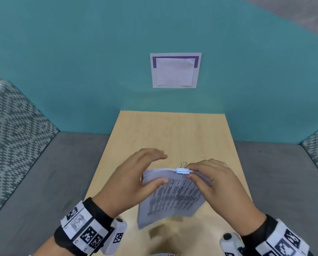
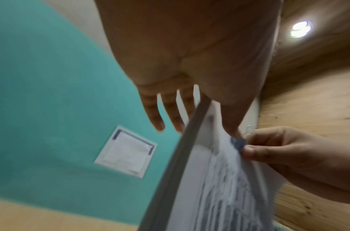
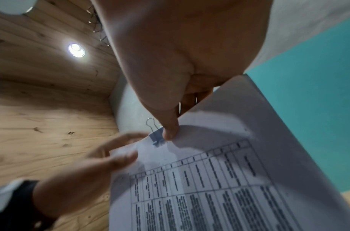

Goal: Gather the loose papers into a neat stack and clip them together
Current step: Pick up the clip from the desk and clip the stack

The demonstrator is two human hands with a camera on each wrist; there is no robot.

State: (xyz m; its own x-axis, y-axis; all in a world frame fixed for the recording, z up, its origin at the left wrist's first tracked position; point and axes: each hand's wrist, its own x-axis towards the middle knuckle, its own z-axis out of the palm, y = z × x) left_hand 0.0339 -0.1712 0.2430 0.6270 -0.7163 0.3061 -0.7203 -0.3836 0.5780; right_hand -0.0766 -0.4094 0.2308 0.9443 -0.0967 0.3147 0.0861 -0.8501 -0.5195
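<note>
A stack of printed papers [image 1: 173, 198] is held tilted above the wooden table [image 1: 173, 135]; it also shows in the wrist views [image 2: 219, 187] [image 3: 209, 187]. A pale blue binder clip [image 1: 182, 171] [image 3: 157, 137] sits on the stack's top edge, one wire handle standing up. My right hand [image 1: 190, 171] pinches that top edge right beside the clip, thumb on the front sheet. My left hand [image 1: 162, 169] is at the stack's top left corner, blurred. Its thumb rests on the front sheet and its fingers [image 2: 160, 121] stretch straight behind, apart from the paper.
A teal partition stands at the table's far end with a white and purple notice [image 1: 175, 70] on it. Grey bench seats [image 1: 53, 172] with patterned cushions flank the table. Bare tabletop lies beyond the hands.
</note>
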